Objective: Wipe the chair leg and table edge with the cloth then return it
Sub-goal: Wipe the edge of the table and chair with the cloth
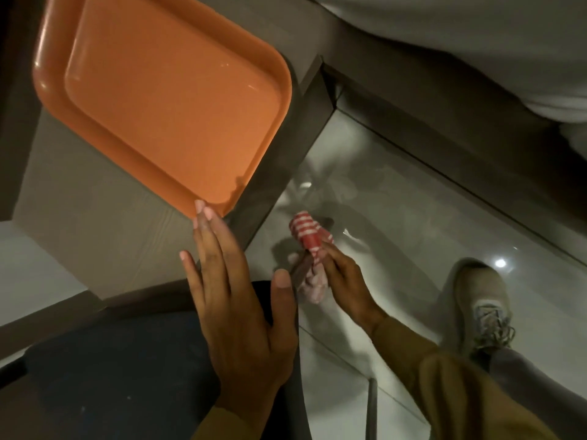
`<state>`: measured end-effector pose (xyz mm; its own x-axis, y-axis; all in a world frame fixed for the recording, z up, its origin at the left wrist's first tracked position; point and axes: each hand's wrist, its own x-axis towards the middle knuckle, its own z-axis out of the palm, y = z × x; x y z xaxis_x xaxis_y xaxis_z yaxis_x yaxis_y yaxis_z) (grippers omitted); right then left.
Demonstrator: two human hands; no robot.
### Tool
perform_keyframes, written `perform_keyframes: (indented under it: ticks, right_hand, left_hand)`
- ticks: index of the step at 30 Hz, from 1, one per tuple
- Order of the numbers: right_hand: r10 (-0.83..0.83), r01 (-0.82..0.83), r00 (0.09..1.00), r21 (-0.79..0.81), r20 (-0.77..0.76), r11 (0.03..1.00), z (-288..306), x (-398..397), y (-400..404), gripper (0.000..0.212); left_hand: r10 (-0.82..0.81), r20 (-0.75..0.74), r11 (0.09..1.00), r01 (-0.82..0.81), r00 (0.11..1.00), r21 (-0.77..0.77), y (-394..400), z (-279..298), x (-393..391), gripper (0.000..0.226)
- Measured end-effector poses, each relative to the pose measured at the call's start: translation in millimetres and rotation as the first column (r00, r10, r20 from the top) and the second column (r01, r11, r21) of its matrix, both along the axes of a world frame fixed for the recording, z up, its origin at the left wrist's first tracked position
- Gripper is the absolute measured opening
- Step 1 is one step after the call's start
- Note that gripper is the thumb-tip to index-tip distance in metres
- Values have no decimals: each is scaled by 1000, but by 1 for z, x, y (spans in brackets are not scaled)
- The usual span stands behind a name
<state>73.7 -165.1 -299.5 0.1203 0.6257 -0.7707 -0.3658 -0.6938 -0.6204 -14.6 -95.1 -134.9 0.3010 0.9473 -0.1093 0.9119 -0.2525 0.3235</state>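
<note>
Left hand [235, 300] nearest, fingers spread flat, fingertips touching orange tray [165, 100] corner at 12 o'clock. Tray on desk [95, 236]. Right hand [346, 281] at 3 o'clock, pinching red-striped cloth [306, 231] around chair leg, above glossy floor [397, 198]. Shoe [482, 306] further right.

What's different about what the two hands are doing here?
The left hand is open and flat, fingers stretched toward the corner of the orange tray; the right hand is closed around a red-and-white striped cloth. The left hand sits over the table and chair seat; the right hand is lower, beside the table, over the floor. Both come out of tan sleeves.
</note>
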Motion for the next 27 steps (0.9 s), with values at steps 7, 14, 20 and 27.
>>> perform_keyframes:
  ticks: [7, 14, 20, 27]
  right_hand:
    - [-133, 117, 984, -133, -119, 984, -3, 10, 19, 39]
    - [29, 14, 989, 286, -147, 958, 75, -8, -13, 43]
    - [-106, 96, 990, -105, -91, 990, -6, 1, 8, 36]
    - [-41, 35, 997, -103, -61, 994, 32, 14, 23, 32]
  left_hand:
    - [-5, -15, 1000, 5, 1000, 14, 0, 1, 0, 81]
    - [6, -20, 1000, -6, 1000, -13, 1, 5, 3, 82]
    - [-10, 3, 1000, 10, 1000, 1, -1, 2, 1, 76]
    - [23, 39, 999, -21, 999, -50, 1, 8, 4, 75]
